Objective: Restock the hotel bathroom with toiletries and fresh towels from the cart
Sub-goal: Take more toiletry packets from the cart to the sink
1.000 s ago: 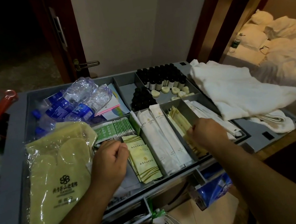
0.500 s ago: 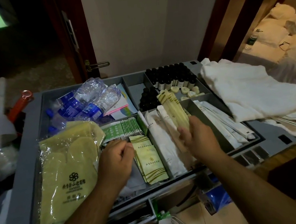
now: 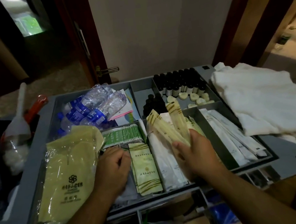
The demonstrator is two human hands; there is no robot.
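pale yellow sachets [image 3: 164, 128] | fanned, tilted | above middle of cart tray [image 3: 142, 99]

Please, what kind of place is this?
Probably a hotel corridor, at a housekeeping cart. It holds small dark bottles, heart-shaped soaps and water bottles; white towels lie on its right side. The right hand holds long wrapped packets, likely guest toiletries. A wooden door stands behind.

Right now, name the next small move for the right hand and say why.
Probably lift the long cream packets clear of the cart tray: the right hand grips a fanned bunch of them, raised above the compartments, while the left hand rests low beside the striped sachets.
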